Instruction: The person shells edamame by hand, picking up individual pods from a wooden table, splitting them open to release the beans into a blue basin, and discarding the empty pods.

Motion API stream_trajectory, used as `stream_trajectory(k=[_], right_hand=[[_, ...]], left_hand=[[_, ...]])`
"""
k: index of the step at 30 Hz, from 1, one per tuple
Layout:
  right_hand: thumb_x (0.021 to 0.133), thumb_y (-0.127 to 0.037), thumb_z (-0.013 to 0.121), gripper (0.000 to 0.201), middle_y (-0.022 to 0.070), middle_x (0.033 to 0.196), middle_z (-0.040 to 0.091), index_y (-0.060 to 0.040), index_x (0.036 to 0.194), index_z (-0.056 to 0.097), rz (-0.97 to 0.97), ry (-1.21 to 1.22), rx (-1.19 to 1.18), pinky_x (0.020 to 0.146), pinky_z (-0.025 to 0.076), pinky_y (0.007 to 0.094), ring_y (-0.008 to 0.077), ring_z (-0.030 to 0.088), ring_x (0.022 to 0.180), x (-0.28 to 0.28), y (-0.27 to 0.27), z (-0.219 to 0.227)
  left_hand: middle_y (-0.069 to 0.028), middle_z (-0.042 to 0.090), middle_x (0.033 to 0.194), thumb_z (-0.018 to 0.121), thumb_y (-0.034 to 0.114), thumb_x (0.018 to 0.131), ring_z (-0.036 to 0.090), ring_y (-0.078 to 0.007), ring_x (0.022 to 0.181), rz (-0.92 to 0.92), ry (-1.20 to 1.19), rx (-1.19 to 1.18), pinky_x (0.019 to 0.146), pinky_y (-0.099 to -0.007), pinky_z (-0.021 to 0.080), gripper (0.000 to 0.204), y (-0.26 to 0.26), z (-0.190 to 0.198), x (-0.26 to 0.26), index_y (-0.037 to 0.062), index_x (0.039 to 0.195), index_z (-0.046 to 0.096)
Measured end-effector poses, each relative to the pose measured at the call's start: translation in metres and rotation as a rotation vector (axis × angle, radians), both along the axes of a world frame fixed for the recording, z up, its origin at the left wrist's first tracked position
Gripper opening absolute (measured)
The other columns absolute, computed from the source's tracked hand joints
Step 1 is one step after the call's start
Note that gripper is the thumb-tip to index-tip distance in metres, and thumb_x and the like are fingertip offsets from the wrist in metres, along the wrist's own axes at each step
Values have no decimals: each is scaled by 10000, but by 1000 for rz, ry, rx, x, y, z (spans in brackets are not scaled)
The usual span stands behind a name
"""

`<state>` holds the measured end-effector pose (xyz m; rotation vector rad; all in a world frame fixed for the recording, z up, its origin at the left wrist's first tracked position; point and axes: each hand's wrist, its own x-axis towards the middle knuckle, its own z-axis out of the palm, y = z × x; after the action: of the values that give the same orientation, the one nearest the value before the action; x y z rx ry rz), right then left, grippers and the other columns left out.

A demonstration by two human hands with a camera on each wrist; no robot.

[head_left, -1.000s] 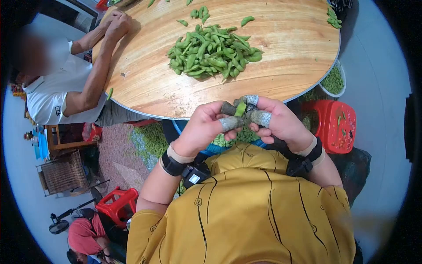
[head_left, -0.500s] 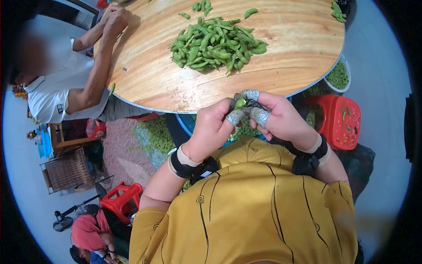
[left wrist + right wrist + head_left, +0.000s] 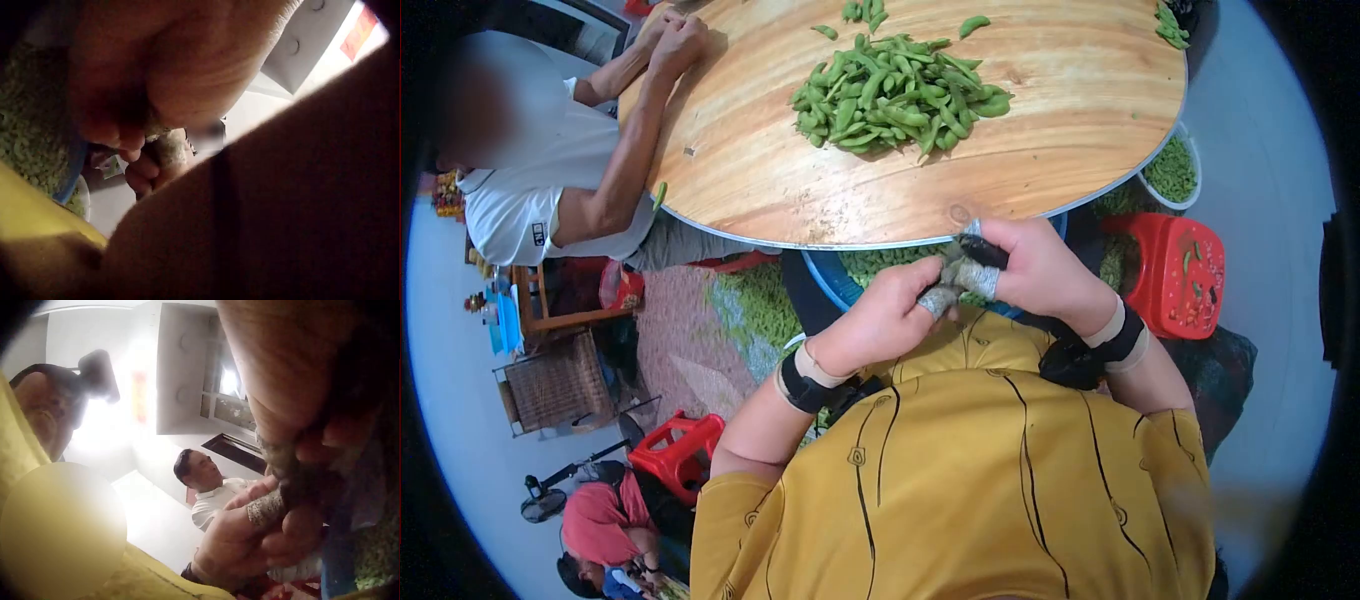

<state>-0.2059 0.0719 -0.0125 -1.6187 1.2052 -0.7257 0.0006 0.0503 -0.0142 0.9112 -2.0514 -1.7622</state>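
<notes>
My left hand (image 3: 880,310) and right hand (image 3: 1045,265) meet fingertip to fingertip just off the table's near edge, over a blue basin (image 3: 828,282) of green beans. Grey tape wraps several fingers, and something black lies against the right hand's fingers. Both hands pinch inward where a green soybean pod was visible; fingers now hide it. In the right wrist view, the left hand (image 3: 244,537) shows curled fingers touching the right hand's tips. The left wrist view is dark, with the right hand's taped finger (image 3: 172,153) beyond the left palm. A pile of soybean pods (image 3: 900,100) lies on the wooden table (image 3: 730,180).
A person in a white shirt (image 3: 510,210) sits at the left, forearms on the table. At right stand a white bowl (image 3: 1197,170) of green beans and a red stool (image 3: 1185,275). Green pods (image 3: 750,310) cover floor at left; another person (image 3: 600,520) is lower left.
Both hands have come slightly lower and nearer the body, the left hand most. The green pod between the fingertips has gone out of sight, and more of the basin shows.
</notes>
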Motion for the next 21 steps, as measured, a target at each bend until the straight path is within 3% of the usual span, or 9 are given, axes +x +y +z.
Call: stream_trajectory(k=[1,3,4,9,11,16,19,20,21], right_hand=[[837,-135,645,193,64,754,626,-21,990,617,0,4,-6,621,480,273,161,624,687,1,1,0],[736,-130,659,187,209,712,585,1,832,567,28,239,-244,620,488,421,337,614,660,5,4,-3],[691,-118,660,194,202,746,595,-10,787,529,35,306,-304,644,483,448,407,591,730,9,6,-5],[700,-122,661,238,183,798,580,-16,861,522,48,394,-349,675,489,446,382,592,765,21,11,-13],[713,-123,652,231,187,789,578,-12,867,521,97,472,-374,677,492,442,383,590,752,19,13,-6],[728,-104,621,192,185,776,585,-12,868,529,-6,344,-361,647,493,439,381,590,743,31,15,-1],[771,-102,597,150,148,726,588,-11,866,526,6,182,-248,580,486,396,331,590,653,24,11,-6],[804,-108,587,131,111,692,590,-12,865,522,45,108,-151,530,480,360,278,593,581,21,11,-7],[804,-108,587,131,111,692,590,-12,865,522,43,111,-148,530,480,360,278,593,581,20,11,-2]], left_hand=[[9,572,755,448,32,909,512,-76,634,-6,4,165,578,-228,429,114,0,3,2,17,940,557],[1,591,790,444,32,910,517,-66,662,16,-6,302,603,-215,432,122,0,7,6,12,931,563],[-3,595,782,452,39,913,514,-65,646,80,1,345,586,-216,433,120,2,3,9,8,925,568],[-13,607,715,482,58,913,518,-67,577,263,-161,255,524,-229,434,128,7,-10,23,5,857,583],[-44,599,641,511,73,902,527,-94,522,364,-265,-19,488,-254,432,144,7,-15,31,0,796,576],[-172,543,636,570,61,821,577,-263,554,227,-172,-477,515,-330,440,70,10,-4,25,-8,808,563],[-191,529,657,567,49,817,558,-315,575,58,-25,-474,518,-340,433,52,6,4,21,0,831,576],[-125,559,638,561,72,852,562,-226,546,15,18,-481,516,-311,437,73,5,2,22,4,849,588],[-125,559,638,561,72,852,562,-226,546,13,22,-479,516,-311,437,73,5,6,21,4,849,588]])
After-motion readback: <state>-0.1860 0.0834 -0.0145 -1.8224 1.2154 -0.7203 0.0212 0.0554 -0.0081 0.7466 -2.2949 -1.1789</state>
